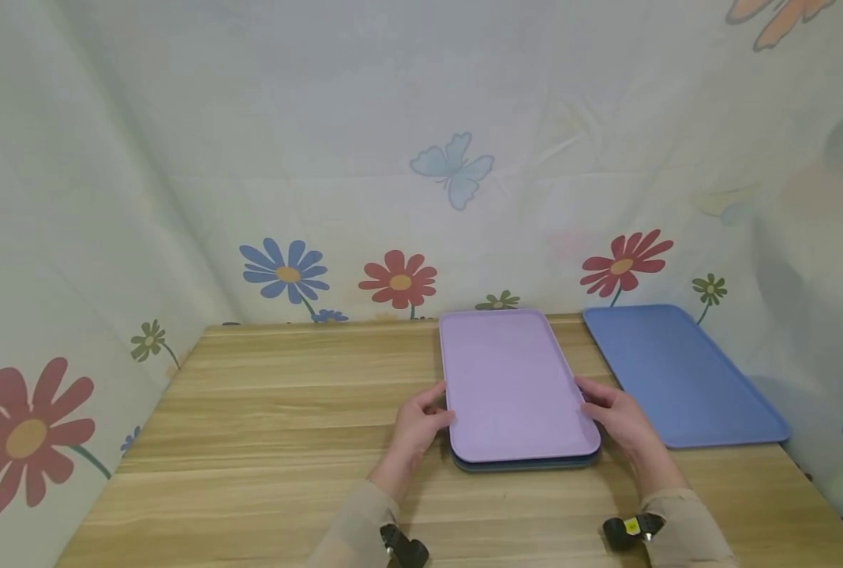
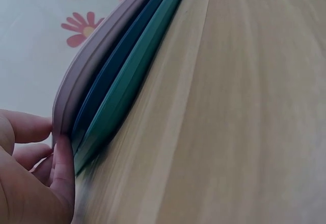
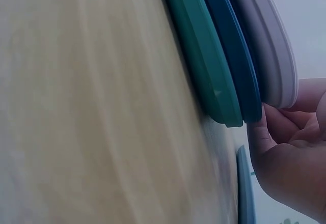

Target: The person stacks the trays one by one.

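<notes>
A lilac rectangular tray lies on top of a stack on the table. Under it, the left wrist view shows a dark blue tray and, lowest, a green tray. My left hand pinches the lilac tray's left edge near the front between thumb and fingers. On the opposite edge my right hand holds the same tray, its thumb close against the dark blue tray's rim in the right wrist view. A narrow gap shows between the lilac tray and the dark blue one.
To the right of the stack, a larger-looking blue tray lies flat on the wood-grain table. A flowered cloth hangs behind the table and along its sides.
</notes>
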A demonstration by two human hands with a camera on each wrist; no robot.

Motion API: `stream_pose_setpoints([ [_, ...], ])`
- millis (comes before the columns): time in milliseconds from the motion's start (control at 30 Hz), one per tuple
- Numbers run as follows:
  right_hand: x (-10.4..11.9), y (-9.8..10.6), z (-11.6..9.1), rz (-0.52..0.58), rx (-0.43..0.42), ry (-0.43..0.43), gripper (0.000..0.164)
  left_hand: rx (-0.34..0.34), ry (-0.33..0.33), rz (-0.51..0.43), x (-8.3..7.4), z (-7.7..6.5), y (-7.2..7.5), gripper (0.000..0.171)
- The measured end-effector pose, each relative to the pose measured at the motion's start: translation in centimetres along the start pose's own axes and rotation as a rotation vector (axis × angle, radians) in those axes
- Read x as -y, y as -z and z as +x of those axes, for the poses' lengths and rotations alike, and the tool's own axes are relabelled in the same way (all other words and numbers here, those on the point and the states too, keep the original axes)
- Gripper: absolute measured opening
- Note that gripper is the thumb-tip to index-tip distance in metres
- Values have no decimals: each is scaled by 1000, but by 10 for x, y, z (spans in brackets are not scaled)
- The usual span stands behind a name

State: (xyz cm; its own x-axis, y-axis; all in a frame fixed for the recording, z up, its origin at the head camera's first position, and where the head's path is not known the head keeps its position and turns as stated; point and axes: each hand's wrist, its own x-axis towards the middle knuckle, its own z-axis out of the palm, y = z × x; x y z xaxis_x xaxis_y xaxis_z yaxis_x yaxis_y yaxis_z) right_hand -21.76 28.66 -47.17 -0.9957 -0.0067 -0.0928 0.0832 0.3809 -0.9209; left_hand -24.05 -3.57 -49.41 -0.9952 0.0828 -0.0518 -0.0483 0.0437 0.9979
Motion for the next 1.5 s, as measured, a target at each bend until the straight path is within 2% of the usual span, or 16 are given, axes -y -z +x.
stream_pose_setpoints([
  [200, 1, 0, 0, -43, 3, -2, 51, 5, -7, -3, 2, 1, 0, 59],
  [500, 2, -2, 0, -170, -19, 0, 50, -1, -4, 13, 1, 2, -1, 58],
  [900, -1, 1, -1, -175, -29, 35, 49, -17, 7, 43, 0, 2, -2, 56],
  [1300, -2, 1, -2, -210, -31, 40, 49, -9, -38, 36, 2, 2, -2, 55],
  [1500, -2, 2, -3, -210, -17, 29, 50, 3, -37, 43, 2, 1, -1, 55],
])
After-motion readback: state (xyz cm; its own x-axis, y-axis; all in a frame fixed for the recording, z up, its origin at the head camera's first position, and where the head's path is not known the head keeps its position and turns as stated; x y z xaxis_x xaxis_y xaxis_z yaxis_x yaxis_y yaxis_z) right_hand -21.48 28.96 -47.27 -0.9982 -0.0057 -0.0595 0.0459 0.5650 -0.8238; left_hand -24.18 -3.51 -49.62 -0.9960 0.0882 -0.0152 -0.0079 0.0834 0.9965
